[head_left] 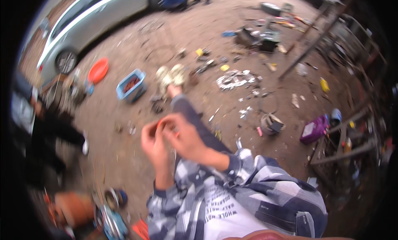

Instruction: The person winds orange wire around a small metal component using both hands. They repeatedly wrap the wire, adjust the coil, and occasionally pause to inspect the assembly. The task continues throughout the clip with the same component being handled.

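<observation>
Both hands meet chest-high, left hand [152, 141] and right hand [182, 137] pinching 1 small orange piece [159, 123] between fingertips, probably for close inspection. A blue crate [131, 85] sits on the dirt ground [124, 144] beyond.

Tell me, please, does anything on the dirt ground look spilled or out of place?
Yes. Torn pale scraps lie scattered on the brown dirt ground with loose tools and parts, and a purple plastic canister lies on its side. The left hand and right hand pinch a small orange piece.
</observation>
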